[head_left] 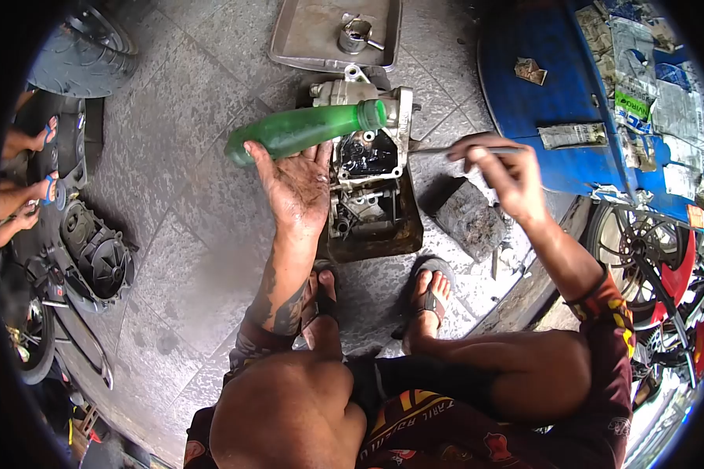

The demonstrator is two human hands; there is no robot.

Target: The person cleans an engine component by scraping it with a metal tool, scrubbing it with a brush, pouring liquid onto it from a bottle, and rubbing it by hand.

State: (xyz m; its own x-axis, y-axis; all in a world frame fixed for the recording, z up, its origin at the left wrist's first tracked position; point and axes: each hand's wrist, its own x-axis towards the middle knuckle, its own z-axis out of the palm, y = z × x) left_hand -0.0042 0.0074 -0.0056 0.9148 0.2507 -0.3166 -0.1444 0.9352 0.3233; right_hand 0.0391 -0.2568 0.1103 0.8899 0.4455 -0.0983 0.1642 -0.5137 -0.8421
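A green plastic bottle (297, 131) lies nearly level in my left hand (299, 187), palm up, its uncapped neck pointing right above a metal engine case (404, 117). Dark, wet-looking oil shows in the case's cavity. My right hand (508, 176) is closed around the handle of a thin metal tool (434, 150), whose tip reaches the right side of the case. Under the case is a brown, oily pan (379, 248) on the floor between my feet.
A metal tray (281, 35) holding a small metal cup (355, 36) is at the top. Right of the case lie a dirty block (469, 223) and a blue surface (524, 102). Engine parts (98, 258), a tire (82, 62) and another person's feet (47, 187) are at left.
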